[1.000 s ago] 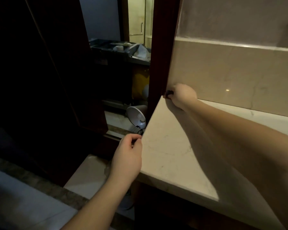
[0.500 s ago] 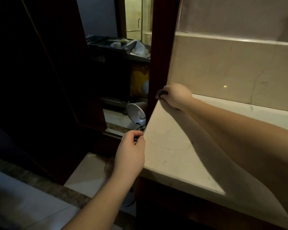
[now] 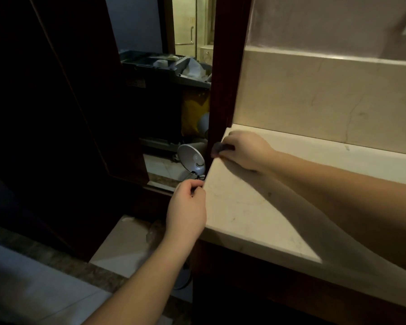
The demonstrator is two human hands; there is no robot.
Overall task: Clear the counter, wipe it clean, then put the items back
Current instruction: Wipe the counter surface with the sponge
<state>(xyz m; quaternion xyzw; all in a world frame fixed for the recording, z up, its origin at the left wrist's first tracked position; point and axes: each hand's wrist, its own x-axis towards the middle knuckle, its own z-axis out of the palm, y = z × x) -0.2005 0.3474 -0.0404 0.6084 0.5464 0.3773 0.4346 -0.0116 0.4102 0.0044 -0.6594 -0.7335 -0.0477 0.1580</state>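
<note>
The pale marble counter (image 3: 256, 207) lies bare in front of me. My left hand (image 3: 188, 207) is at the counter's left edge, its fingers pinched on a thin black cord (image 3: 198, 178). That cord leads up to a white desk lamp (image 3: 191, 159), which hangs or leans just beside the counter's left edge, below the top. My right hand (image 3: 246, 151) reaches across to the far left corner and is closed on a small dark object (image 3: 218, 147) against the dark wooden post. I cannot make out what that object is.
A dark wooden post (image 3: 227, 66) rises at the counter's far left corner, with a marble backsplash (image 3: 326, 97) behind. Beyond the gap stands a grey cleaning cart (image 3: 164, 66) with a yellow bag (image 3: 193, 113). Dark cabinet panels fill the left side, and pale floor tiles (image 3: 124, 242) lie below.
My right hand has drawn slightly back from the corner along the left edge, and the dark object shows more. My left hand keeps its pinch on the cord.
</note>
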